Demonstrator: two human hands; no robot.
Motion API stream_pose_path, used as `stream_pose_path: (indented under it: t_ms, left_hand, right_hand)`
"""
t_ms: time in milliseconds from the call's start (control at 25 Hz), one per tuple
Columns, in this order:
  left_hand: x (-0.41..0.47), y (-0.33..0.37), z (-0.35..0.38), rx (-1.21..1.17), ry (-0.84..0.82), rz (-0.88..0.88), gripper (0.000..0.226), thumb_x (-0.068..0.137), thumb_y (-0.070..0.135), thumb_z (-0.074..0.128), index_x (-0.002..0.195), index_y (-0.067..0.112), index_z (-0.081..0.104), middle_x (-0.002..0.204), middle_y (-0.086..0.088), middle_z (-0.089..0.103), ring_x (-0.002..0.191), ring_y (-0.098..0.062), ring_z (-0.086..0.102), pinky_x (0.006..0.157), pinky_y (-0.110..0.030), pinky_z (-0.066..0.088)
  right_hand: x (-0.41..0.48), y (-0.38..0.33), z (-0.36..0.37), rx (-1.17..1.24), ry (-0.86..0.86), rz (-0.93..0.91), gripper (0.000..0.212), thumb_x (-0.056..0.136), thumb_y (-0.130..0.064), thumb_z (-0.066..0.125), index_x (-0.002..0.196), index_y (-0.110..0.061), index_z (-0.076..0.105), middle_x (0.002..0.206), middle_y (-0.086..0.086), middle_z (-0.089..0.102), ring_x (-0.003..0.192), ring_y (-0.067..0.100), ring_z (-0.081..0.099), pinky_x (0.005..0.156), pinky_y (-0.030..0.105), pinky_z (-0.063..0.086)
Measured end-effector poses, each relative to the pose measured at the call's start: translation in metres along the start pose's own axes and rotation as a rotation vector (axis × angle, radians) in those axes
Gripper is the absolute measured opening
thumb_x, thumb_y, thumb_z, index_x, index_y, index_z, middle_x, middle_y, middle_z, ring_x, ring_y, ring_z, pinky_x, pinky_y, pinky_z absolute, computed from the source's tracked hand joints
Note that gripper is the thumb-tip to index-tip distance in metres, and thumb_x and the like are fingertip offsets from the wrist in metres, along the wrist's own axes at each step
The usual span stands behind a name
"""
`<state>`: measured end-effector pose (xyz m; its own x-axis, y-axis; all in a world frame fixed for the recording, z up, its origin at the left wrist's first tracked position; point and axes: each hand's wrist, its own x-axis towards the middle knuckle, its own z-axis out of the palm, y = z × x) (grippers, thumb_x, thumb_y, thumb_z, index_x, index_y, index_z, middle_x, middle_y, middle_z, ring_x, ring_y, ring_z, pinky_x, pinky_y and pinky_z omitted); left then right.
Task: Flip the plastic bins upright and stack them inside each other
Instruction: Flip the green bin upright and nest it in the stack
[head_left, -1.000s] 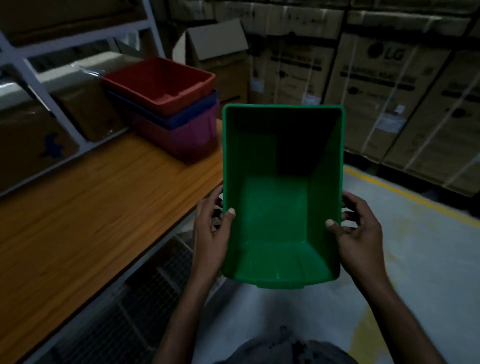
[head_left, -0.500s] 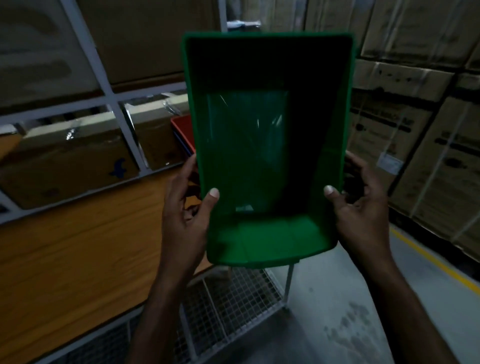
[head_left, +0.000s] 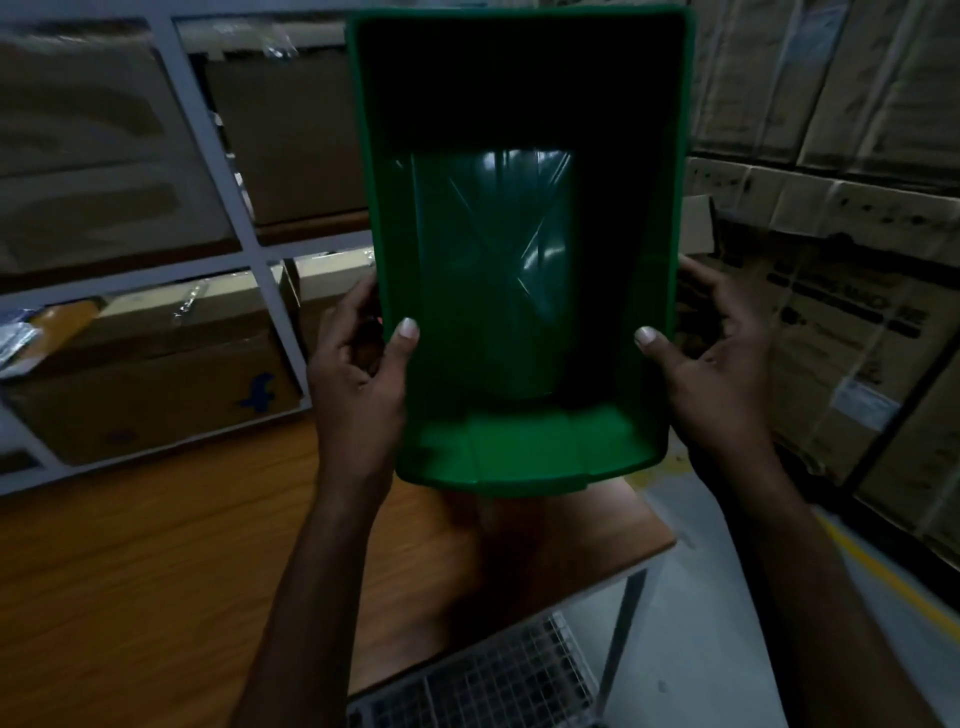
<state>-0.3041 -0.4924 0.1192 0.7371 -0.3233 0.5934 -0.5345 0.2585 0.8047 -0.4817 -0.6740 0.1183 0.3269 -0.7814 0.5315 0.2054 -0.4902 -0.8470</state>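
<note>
A green plastic bin (head_left: 519, 291) is held up above the wooden table (head_left: 156, 571), its open side facing the camera. The left grip (head_left: 358, 379) (a bare hand) holds its left wall, thumb over the rim, and the right grip (head_left: 711, 364) holds the right wall likewise. Cardboard boxes (head_left: 156, 374) sit on the white rack (head_left: 218, 156) behind.

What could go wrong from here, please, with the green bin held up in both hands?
The green bin fills the middle of the view and hides what lies behind; no other bin shows, so lowering it blind might miss or knock a stack.
The left hand and right hand hold it only at the side walls, thumbs over the rim; smooth plastic could slip.
It hangs near the corner of the table, so a drop may reach the floor.
</note>
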Motion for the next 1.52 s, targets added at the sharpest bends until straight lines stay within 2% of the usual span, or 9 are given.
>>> stream_pose_path:
  t_ms: [200, 400, 560, 760, 960, 1120, 1240, 1400, 1520]
  left_hand:
    - [0.031, -0.009, 0.021, 0.032, 0.076, 0.019, 0.047, 0.099, 0.012, 0.062, 0.145, 0.016, 0.054, 0.138, -0.003, 0.063, 0.128, -0.017, 0.06, 0.106, -0.046, 0.052]
    - [0.05, -0.008, 0.042, 0.103, 0.185, -0.089, 0.045, 0.096, 0.018, 0.068, 0.14, 0.025, 0.059, 0.132, 0.007, 0.065, 0.121, -0.006, 0.062, 0.098, -0.033, 0.057]
    - [0.029, -0.011, 0.075, 0.068, 0.509, -0.172, 0.059, 0.089, 0.028, 0.075, 0.139, 0.028, 0.044, 0.14, 0.001, 0.046, 0.124, -0.01, 0.053, 0.083, -0.018, 0.054]
    - [0.017, -0.016, 0.116, -0.129, 0.46, -0.345, 0.055, 0.097, 0.016, 0.065, 0.142, 0.017, 0.034, 0.114, 0.008, 0.056, 0.096, -0.001, 0.062, 0.063, -0.009, 0.052]
    - [0.024, -0.009, 0.111, -0.074, 0.492, -0.197, 0.041, 0.1, 0.006, 0.056, 0.135, 0.012, 0.036, 0.116, -0.001, 0.057, 0.091, 0.002, 0.064, 0.068, -0.014, 0.054]
    - [0.037, 0.012, 0.098, 0.01, 0.569, 0.035, 0.036, 0.094, -0.006, 0.053, 0.126, 0.002, 0.037, 0.111, -0.003, 0.053, 0.092, 0.003, 0.058, 0.074, -0.011, 0.05]
    - [0.046, 0.02, 0.085, 0.131, 0.503, 0.195, 0.035, 0.09, -0.009, 0.055, 0.116, 0.007, 0.039, 0.101, 0.009, 0.048, 0.088, 0.007, 0.054, 0.076, -0.011, 0.048]
    - [0.047, 0.015, 0.07, 0.286, 0.346, 0.361, 0.039, 0.085, 0.0, 0.063, 0.111, 0.02, 0.041, 0.107, -0.001, 0.051, 0.098, -0.017, 0.058, 0.078, -0.025, 0.054]
    - [0.049, 0.009, 0.063, 0.356, 0.32, 0.42, 0.036, 0.086, 0.008, 0.066, 0.11, 0.025, 0.044, 0.109, -0.007, 0.052, 0.098, -0.024, 0.058, 0.08, -0.031, 0.055]
  right_hand:
    - [0.056, 0.021, 0.021, 0.113, -0.076, 0.054, 0.05, 0.089, 0.004, 0.067, 0.126, -0.029, 0.058, 0.121, -0.002, 0.068, 0.113, 0.015, 0.066, 0.092, 0.032, 0.058]
    - [0.099, 0.033, 0.038, 0.236, -0.034, 0.136, 0.04, 0.094, 0.006, 0.058, 0.129, -0.012, 0.051, 0.119, 0.01, 0.064, 0.097, 0.012, 0.065, 0.073, 0.013, 0.052]
    - [0.111, 0.041, 0.045, 0.37, 0.081, 0.228, 0.04, 0.095, 0.011, 0.05, 0.124, -0.014, 0.042, 0.12, 0.011, 0.06, 0.091, 0.01, 0.064, 0.067, 0.013, 0.052]
    - [0.105, 0.058, 0.053, 0.285, 0.048, 0.251, 0.049, 0.089, 0.01, 0.048, 0.126, -0.019, 0.033, 0.133, 0.014, 0.051, 0.116, 0.031, 0.06, 0.083, 0.029, 0.058]
    - [0.105, 0.059, 0.055, -0.172, 0.265, 0.009, 0.079, 0.063, -0.026, 0.058, 0.135, -0.025, 0.026, 0.143, 0.013, 0.034, 0.133, 0.034, 0.044, 0.108, 0.052, 0.043]
    - [0.106, 0.024, 0.062, -0.368, 0.435, -0.218, 0.073, 0.072, -0.021, 0.066, 0.141, -0.008, 0.046, 0.145, 0.018, 0.04, 0.139, 0.031, 0.036, 0.115, 0.041, 0.032]
    - [0.118, 0.003, 0.072, -0.453, 0.3, -0.552, 0.065, 0.074, -0.014, 0.067, 0.137, -0.012, 0.054, 0.139, 0.015, 0.047, 0.133, 0.029, 0.041, 0.111, 0.033, 0.031]
    - [0.143, -0.016, 0.09, -0.689, 0.19, -0.877, 0.067, 0.078, -0.003, 0.06, 0.142, -0.021, 0.052, 0.148, 0.008, 0.045, 0.139, 0.027, 0.034, 0.109, 0.038, 0.031]
    - [0.156, -0.012, 0.096, -0.793, 0.043, -0.97, 0.032, 0.092, -0.015, 0.058, 0.123, -0.019, 0.066, 0.132, 0.008, 0.065, 0.127, 0.032, 0.055, 0.101, 0.044, 0.04]
